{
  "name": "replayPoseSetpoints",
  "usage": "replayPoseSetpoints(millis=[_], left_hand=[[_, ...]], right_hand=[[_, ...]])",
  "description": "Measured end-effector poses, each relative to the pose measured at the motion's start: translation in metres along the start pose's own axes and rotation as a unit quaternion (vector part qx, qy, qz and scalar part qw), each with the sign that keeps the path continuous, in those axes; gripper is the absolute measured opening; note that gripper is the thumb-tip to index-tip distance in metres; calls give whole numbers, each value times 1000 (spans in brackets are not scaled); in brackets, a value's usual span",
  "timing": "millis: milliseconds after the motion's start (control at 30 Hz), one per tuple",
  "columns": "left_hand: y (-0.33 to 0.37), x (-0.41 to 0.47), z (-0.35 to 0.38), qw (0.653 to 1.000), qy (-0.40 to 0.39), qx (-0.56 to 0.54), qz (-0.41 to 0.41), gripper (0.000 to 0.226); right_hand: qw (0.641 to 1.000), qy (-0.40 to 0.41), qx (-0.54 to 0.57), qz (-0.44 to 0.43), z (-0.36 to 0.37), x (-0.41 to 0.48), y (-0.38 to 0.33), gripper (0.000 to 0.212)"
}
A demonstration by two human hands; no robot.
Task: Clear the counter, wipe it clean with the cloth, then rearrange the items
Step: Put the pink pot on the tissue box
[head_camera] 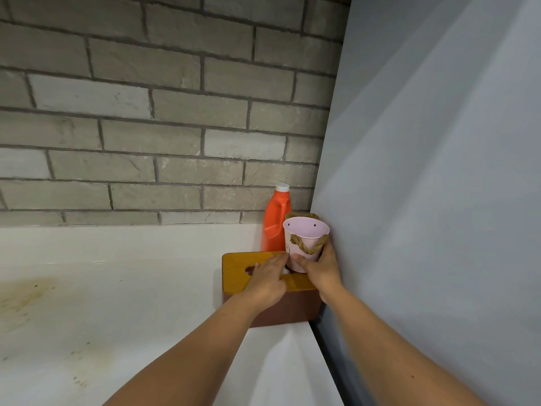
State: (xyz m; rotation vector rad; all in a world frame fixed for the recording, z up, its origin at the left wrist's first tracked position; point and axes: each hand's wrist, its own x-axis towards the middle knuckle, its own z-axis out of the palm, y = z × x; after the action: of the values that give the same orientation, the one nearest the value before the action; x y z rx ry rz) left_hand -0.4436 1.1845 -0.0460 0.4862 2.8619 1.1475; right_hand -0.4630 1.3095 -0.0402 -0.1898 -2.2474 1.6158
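Note:
A small pink bucket [304, 234] with a rope handle stands on top of a wooden tissue box [234, 266] in the counter's far right corner. My right hand [320, 266] grips the bucket's lower side, thumb across its front. My left hand [268, 278] lies on the box's top with straight fingers reaching to the bucket's base. Behind them stands an orange bottle [275, 221] with a white cap, against the brick wall. The white counter [117, 288] shows brownish stains at the left. No cloth is in view.
A grey brick wall [146, 112] runs along the back of the counter. A tall pale panel [439, 171] closes the right side, right next to the box and bucket. The counter's stained part [26, 297] lies at the left.

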Motion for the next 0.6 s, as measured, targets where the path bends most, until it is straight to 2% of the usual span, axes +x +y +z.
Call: replayPoseSetpoints(millis=[267, 433, 600], left_hand=[[-1, 3, 0, 1000, 1, 4, 0, 60], [3, -4, -5, 1000, 6, 10, 10, 63], [3, -13, -12, 998, 58, -31, 8, 58]], right_hand=[[1000, -21, 2, 23, 2, 3, 3, 88], [999, -16, -20, 42, -1, -1, 3, 103], [991, 2, -115, 65, -6, -20, -10, 93]])
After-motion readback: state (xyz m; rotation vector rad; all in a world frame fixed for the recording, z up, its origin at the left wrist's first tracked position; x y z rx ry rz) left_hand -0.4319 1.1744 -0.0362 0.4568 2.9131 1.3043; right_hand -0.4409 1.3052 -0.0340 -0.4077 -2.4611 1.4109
